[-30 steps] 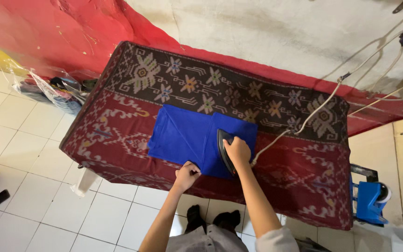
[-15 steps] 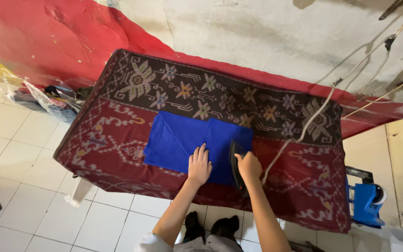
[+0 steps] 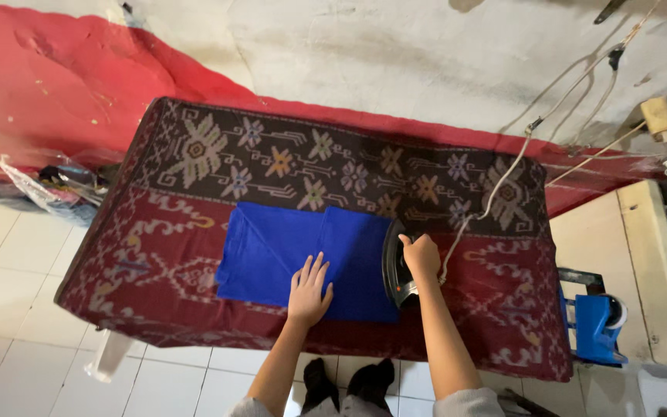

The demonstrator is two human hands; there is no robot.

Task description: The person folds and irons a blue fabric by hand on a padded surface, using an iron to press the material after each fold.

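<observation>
Blue cloth (image 3: pixel 272 251): lay folded and smooth-looking on the patterned table cover (image 3: pixel 156 255).
Left hand (image 3: pixel 308 291): pressed flat, fingers spread, on the cloth's near edge.
Right hand (image 3: pixel 421 255): gripped the iron (image 3: pixel 395 270) at the cloth's right edge; perhaps only that edge remained unpressed.

sleeves: short, grey | forearms: bare | feet: black socks

Dim, warm indoor light, soft shadows, no glare, sharp centre, wide-angle bending at edges
</observation>
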